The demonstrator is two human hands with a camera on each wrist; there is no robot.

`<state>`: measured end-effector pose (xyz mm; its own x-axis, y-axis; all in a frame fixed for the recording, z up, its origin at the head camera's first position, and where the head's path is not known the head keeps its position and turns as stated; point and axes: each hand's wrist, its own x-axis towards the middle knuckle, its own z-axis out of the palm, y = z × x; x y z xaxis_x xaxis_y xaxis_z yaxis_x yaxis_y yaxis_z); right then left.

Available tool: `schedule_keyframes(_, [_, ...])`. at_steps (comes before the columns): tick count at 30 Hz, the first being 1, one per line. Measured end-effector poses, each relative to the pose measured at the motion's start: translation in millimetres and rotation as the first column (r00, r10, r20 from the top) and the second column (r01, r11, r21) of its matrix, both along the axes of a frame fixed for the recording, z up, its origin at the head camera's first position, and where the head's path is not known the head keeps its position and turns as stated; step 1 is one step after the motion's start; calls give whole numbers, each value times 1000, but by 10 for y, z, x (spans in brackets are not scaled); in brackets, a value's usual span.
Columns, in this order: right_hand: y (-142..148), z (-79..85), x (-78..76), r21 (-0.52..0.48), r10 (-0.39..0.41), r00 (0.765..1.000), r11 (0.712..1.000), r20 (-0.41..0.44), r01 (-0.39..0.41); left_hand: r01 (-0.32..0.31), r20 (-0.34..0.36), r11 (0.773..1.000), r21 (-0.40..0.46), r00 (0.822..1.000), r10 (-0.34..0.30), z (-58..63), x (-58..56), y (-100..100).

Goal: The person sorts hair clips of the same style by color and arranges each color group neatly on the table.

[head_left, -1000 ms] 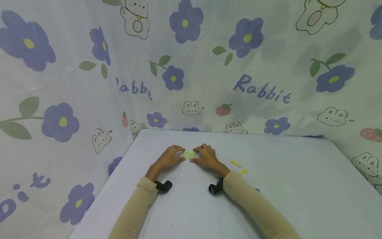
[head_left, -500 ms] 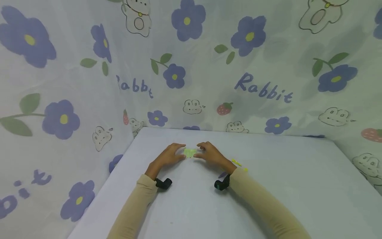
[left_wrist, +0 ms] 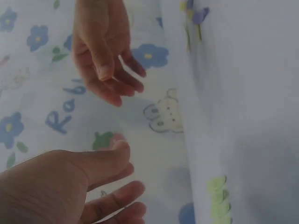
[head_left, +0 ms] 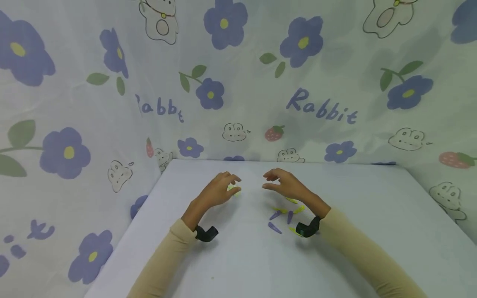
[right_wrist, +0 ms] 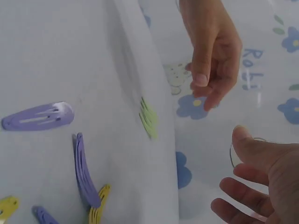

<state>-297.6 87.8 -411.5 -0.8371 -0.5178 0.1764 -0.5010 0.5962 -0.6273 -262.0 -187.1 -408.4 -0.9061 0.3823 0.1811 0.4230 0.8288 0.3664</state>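
Right wrist view: left hand (right_wrist: 215,53) near green clips (right_wrist: 148,120), right hand (right_wrist: 278,175) near purple clips (right_wrist: 84,175), both loosely spread.

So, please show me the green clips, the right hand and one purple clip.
Green clips (right_wrist: 148,119), right wrist view, middle of the row.
Right hand (head_left: 286,184), head view, middle of the hand.
Topmost purple clip (right_wrist: 39,117), right wrist view, middle of its body.

We see dim, diffuse light, soft shadows toward the near edge of the tabletop (head_left: 246,258), and hazy wrist views.
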Motion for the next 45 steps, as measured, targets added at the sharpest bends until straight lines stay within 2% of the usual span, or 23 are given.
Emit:
schedule_keyframes(5, [354,-7,202,41,26,999,999,-44,-25,125,32,992,8,992,-125,-43,116,188])
schedule_keyframes(8, [528,-23,325,40,32,998,999,-53,-30,171,50,985,16,984,-172,-82,145,261])
schedule_keyframes(14, [789,-18,507,23,10,999,1000,-54,-9,224,93,974,17,970,-224,-147,141,407])
schedule_keyframes(20, [939,-142,618,32,-34,999,999,-11,34,269,154,963,8,951,-267,-195,178,540])
schedule_keyframes(26, [915,-364,672,47,-39,999,998,-13,40,332,182,943,-5,928,-326,-257,167,710])
schedule_keyframes(31, [808,-478,683,82,-41,992,995,-116,51,358,186,934,-2,918,-351,-329,93,819])
schedule_keyframes(36, [708,-596,679,123,-84,978,986,-192,109,404,202,914,30,894,-401,-424,36,890])
schedule_keyframes(40, [656,-651,705,144,-102,971,980,-216,135,401,189,915,42,896,-401,-491,26,906])
schedule_keyframes(45, [638,-664,744,160,-110,973,977,-203,144,393,191,918,52,899,-395,-556,17,919])
